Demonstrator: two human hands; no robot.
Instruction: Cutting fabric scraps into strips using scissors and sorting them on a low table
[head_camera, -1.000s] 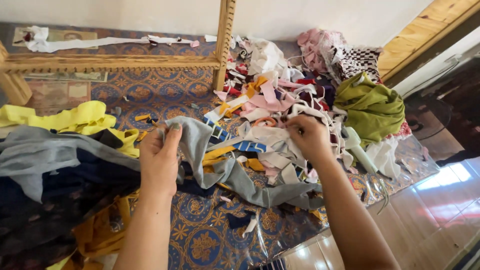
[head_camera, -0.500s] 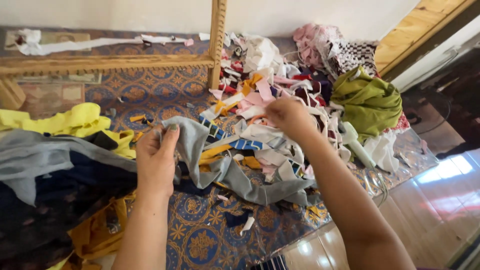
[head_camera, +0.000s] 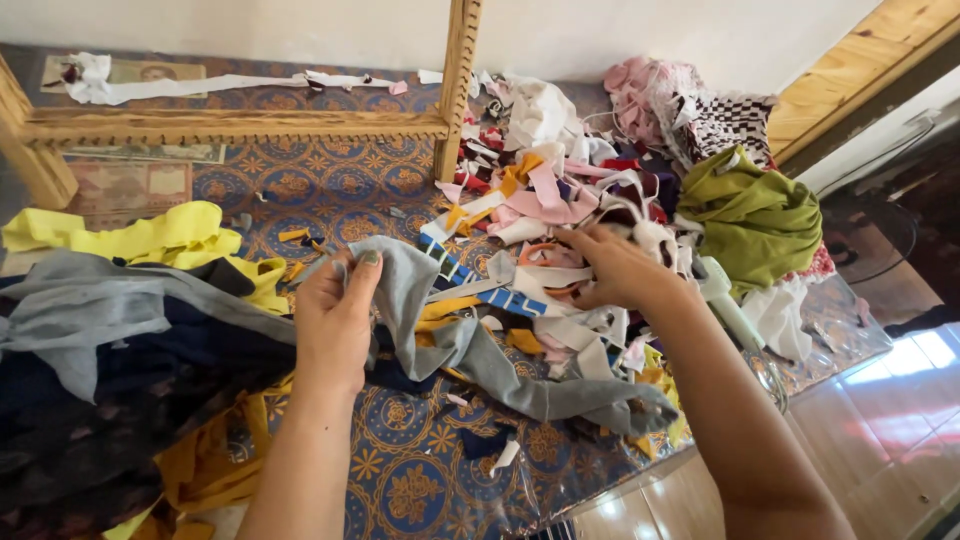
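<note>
Landmark: the grey cloth (head_camera: 470, 340), a long strip lying across the blue patterned tablecloth (head_camera: 400, 450).

Nearest the camera, left of the grey cloth: a dark fabric heap (head_camera: 110, 400) with mustard cloth (head_camera: 200, 470) showing under its edge. A second grey piece (head_camera: 90, 300) lies on top of that heap.

Left hand (head_camera: 335, 325): closed on the upper left end of the grey cloth, thumb and fingers pinching the edge, nail of one finger showing at the top. The cloth runs from this grip down and right, ending in a bunched tail near the table's front edge.

Right hand (head_camera: 615, 270): just right of the grey cloth's upper part, palm down, fingers curled into the scrap pile (head_camera: 560, 220). It seems to pinch white and pink strips; what exactly it grips I cannot tell, since the fingertips are buried. A blue-and-white strip (head_camera: 480, 285) lies between the two hands, on the grey cloth.

Right of the grey cloth, beyond the right hand: an olive green bundle (head_camera: 750, 215).

Left and behind: yellow cloth (head_camera: 140, 235).

Farthest back: a wooden frame (head_camera: 250, 125) standing on the table, its upright post (head_camera: 455, 90) touching the scrap pile. A checked black-and-white cloth (head_camera: 730, 120) lies at the far right, beside pink fabric (head_camera: 645, 90).
</note>
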